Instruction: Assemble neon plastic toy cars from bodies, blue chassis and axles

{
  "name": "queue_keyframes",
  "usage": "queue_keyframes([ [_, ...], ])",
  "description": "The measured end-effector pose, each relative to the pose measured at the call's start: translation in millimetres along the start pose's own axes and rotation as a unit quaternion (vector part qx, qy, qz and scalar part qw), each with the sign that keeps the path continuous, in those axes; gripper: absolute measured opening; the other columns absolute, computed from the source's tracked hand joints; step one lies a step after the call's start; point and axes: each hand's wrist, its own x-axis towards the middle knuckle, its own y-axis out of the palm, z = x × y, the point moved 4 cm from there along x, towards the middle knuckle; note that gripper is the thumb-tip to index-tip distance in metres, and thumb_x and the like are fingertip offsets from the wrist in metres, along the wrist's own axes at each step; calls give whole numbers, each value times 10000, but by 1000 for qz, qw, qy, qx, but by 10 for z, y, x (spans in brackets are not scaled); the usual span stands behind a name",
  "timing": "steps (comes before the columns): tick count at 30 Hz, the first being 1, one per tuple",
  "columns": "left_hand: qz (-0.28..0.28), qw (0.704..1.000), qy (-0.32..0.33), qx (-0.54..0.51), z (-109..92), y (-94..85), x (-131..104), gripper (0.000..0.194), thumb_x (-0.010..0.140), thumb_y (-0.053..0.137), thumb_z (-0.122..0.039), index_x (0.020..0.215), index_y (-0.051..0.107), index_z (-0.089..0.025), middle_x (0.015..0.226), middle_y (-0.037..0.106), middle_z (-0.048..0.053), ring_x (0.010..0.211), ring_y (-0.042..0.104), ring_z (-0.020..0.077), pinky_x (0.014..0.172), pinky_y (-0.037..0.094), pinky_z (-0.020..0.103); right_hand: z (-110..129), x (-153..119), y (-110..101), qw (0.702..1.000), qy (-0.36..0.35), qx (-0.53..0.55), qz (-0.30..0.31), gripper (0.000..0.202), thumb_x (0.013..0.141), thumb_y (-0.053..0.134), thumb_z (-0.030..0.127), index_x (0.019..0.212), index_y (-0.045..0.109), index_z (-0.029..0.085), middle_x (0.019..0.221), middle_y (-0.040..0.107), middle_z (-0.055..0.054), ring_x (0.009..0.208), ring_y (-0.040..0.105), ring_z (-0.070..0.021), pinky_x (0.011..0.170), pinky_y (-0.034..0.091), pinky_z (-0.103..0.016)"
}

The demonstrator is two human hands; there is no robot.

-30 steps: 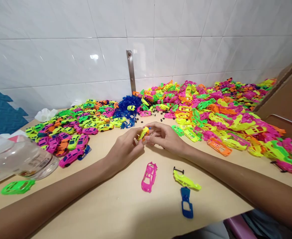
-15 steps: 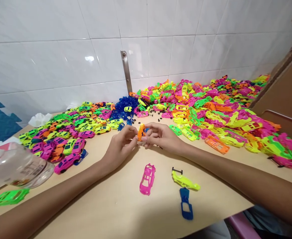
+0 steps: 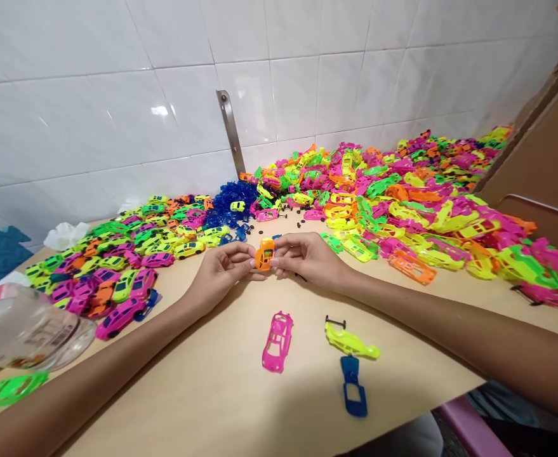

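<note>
An orange toy car body [image 3: 265, 254] is held upright just above the table between my two hands. My left hand [image 3: 224, 270] pinches its left side, fingers curled. On the other side, my right hand [image 3: 310, 259] grips the same body between thumb and fingers. Part of the toy is covered by my fingertips. Closer to me lie a pink car body [image 3: 277, 343], a yellow car body [image 3: 352, 343] with a black wheel axle [image 3: 336, 322] beside its end, and a dark blue plastic chassis piece [image 3: 353, 387].
Assembled toy cars [image 3: 126, 254] crowd the left, and loose car shells [image 3: 402, 203] heap up on the right. Blue plastic parts [image 3: 231, 200] are piled between them. A clear plastic bottle [image 3: 45, 330] and a green shell [image 3: 12, 390] are at left; cardboard [image 3: 540, 165] stands at right.
The orange car body has turned so that its windowed face shows more, and the blue piece seen behind it is now mostly hidden. The view has shifted slightly.
</note>
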Motion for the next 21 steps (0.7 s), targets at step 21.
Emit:
queue_keyframes([
  [21, -8, 999, -42, -16, 51, 11, 46, 321, 786, 833, -342, 964, 654, -143, 932, 768, 67, 931, 756, 217, 941, 594, 357, -20, 13, -78, 996, -17, -66, -54, 140, 847, 723, 273, 916, 698, 153, 798, 734, -44, 746, 741, -189, 695, 616, -298],
])
